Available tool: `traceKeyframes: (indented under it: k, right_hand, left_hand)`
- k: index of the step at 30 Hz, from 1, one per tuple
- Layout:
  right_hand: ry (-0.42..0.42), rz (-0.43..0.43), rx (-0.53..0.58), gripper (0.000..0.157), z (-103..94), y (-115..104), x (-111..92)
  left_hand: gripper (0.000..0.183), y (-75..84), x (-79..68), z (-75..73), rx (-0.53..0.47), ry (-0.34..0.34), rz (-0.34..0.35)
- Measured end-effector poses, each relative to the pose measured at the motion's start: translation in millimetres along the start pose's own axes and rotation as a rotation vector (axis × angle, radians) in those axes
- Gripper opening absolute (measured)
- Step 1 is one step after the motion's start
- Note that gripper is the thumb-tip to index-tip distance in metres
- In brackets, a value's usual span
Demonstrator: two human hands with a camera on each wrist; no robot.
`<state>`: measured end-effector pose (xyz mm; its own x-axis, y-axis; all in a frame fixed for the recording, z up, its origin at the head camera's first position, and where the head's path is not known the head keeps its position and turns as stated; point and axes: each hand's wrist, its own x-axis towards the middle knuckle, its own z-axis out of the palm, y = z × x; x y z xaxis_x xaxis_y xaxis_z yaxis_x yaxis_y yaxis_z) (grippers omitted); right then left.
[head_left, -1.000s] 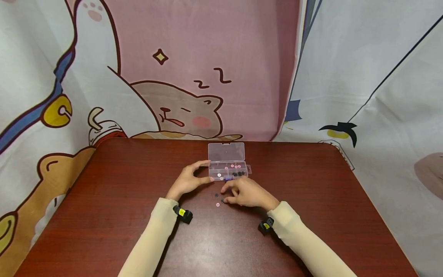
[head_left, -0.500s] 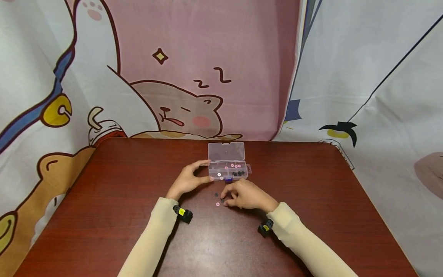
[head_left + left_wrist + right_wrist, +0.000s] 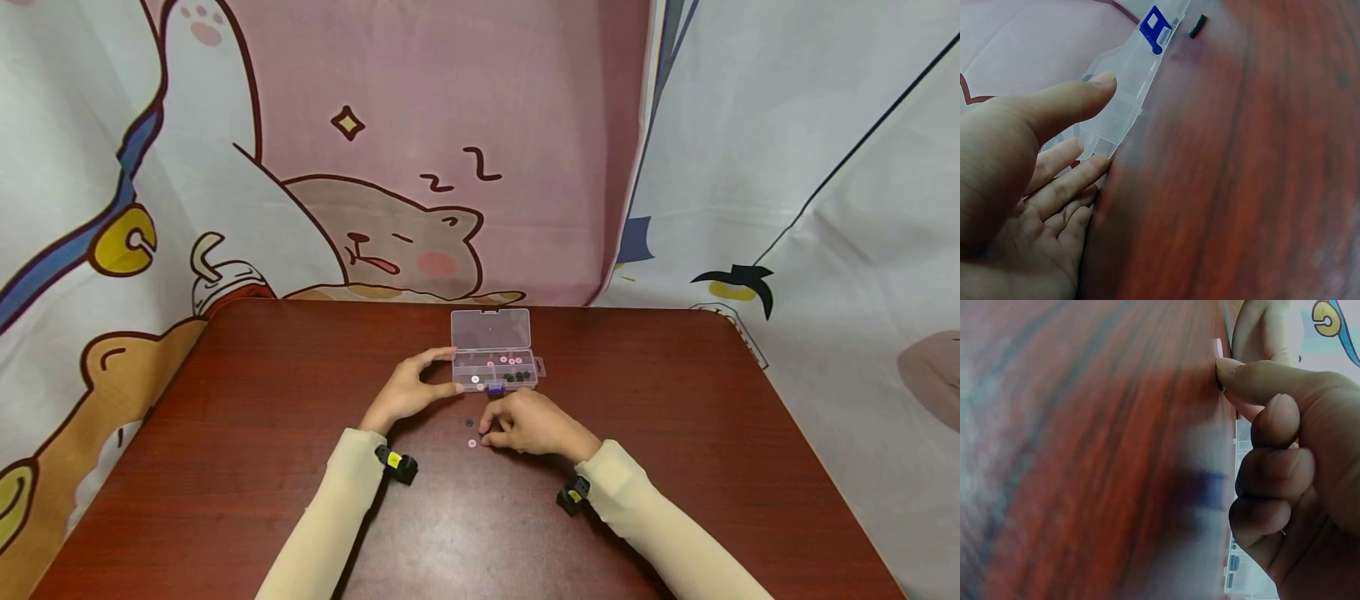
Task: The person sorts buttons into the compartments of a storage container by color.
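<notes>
A clear plastic compartment box [image 3: 467, 367] stands with its lid [image 3: 491, 330] raised, a blue latch [image 3: 496, 390] at its front. My left hand [image 3: 406, 392] grips the left end of the box, thumb at the front and fingers spread along the side. Just in front of it, my right hand [image 3: 538, 423] pinches a small black button [image 3: 482, 435] between thumb and forefinger; in the right wrist view its other fingers are curled in. Beside these fingertips lie a loose black button [image 3: 469, 422] and a pink button [image 3: 472, 443].
Several pink buttons [image 3: 512, 361] and black buttons [image 3: 517, 377] sit in separate compartments of the box. A brown wooden table [image 3: 300, 517] carries everything. Behind its far edge hangs a cartoon-printed cloth [image 3: 420, 100]. Each wrist wears a small black camera [image 3: 402, 468].
My right hand has drawn back slightly from the box front, uncovering the blue latch, and its thumb and forefinger have closed on the black button. The left hand has stayed in place.
</notes>
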<state>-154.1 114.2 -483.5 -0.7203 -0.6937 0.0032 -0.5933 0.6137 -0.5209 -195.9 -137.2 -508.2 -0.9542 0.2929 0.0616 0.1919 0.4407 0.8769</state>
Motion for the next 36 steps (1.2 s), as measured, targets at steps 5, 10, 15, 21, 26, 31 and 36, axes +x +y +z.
traceKeyframes:
  k: [5, 10, 15, 21, 26, 31, 36]
  right_hand:
    - [-0.006, -0.006, -0.023, 0.005, -0.7, -0.7, 0.2]
    - [-0.010, -0.012, -0.038, 0.005, -0.6, -1.4, 0.8]
    - [-0.006, -0.012, -0.030, 0.005, 0.4, -1.4, 0.8]
    - [0.010, -0.011, -0.008, 0.006, 1.8, -1.2, 0.9]
    - [0.024, -0.016, 0.011, 0.007, 1.3, -1.3, 1.0]
    - [0.035, -0.023, 0.038, 0.005, 0.1, -0.9, 1.1]
    - [0.045, -0.015, 0.080, 0.008, -1.1, -0.6, 1.4]
  left_hand:
    - [0.066, 0.5, -0.1, 0.4, 0.000, -0.002, 0.000]
    - [0.066, 0.1, -0.4, 0.6, 0.002, 0.001, -0.004]
    - [0.066, -0.2, -0.1, 0.9, 0.000, -0.001, 0.000]
    - [0.066, -0.1, -0.2, 0.7, -0.004, -0.004, -0.004]
    - [0.065, 1.8, -1.0, 0.4, -0.003, 0.000, -0.001]
    - [0.064, 3.5, -1.6, 0.7, 0.001, -0.003, -0.007]
    - [0.064, 2.9, -1.7, 0.6, 0.000, -0.007, -0.022]
